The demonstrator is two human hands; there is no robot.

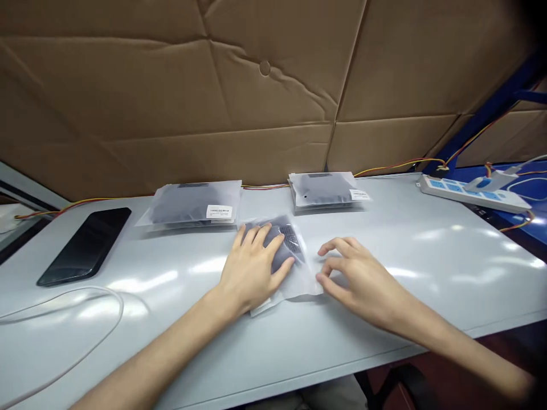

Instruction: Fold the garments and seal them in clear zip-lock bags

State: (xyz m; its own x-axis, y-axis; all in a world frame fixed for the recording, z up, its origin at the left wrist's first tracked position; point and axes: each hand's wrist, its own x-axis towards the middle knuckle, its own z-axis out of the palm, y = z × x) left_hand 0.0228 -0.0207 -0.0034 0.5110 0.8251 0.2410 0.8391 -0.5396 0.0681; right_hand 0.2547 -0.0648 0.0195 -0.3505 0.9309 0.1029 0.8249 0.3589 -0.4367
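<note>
My left hand [252, 267] lies flat with spread fingers on a frosted plastic bag [299, 279] in the middle of the table. Through the bag shows a dark flat item with a patch of fine dark print [290, 238]; my fingers cover part of it. At the bag's right edge is my right hand [354, 279], its thumb and index fingertip brought together on the edge and the other fingers curled. A white label partly shows under the bag's lower left, below my left wrist.
Behind lie two stacks of similar labelled bags, a left stack [192, 205] and a right stack [325, 191]. A black phone [85, 245] and a white cable [115, 319] are at left. A power strip [474, 193] sits at far right. Cardboard [171, 85] stands along the back.
</note>
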